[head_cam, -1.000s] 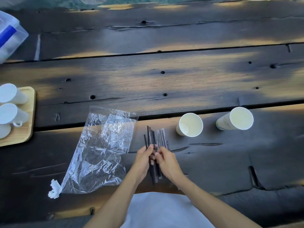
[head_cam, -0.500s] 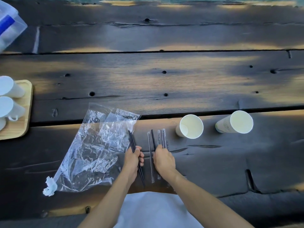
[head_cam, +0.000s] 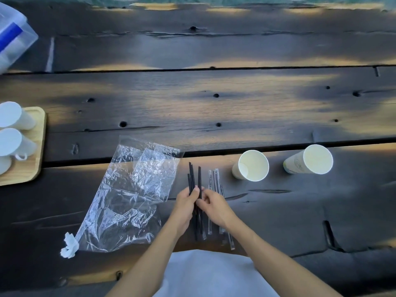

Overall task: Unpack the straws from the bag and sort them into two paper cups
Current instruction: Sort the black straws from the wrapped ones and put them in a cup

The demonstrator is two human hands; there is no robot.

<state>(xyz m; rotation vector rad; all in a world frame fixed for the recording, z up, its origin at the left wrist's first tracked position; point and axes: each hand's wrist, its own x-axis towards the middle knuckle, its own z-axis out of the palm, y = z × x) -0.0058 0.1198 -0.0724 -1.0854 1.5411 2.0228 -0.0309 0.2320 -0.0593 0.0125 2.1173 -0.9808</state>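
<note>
My left hand grips a bundle of black straws that point away from me. My right hand pinches one more black straw right beside that bundle. Several clear wrapped straws lie flat on the dark wooden table just right of my hands. The empty clear plastic bag lies crumpled to the left, a white tie at its near corner. Two white paper cups stand to the right, the nearer cup and the farther cup, both empty.
A wooden tray at the left edge holds white cups. A clear plastic box with a blue stripe sits at the far left corner. My white garment shows at the bottom. Cracks run through the planks near right.
My hands first parted, the left carrying black straws leftward away from the clear ones. Now they have come together again, and my right hand holds another black straw against the bundle.
</note>
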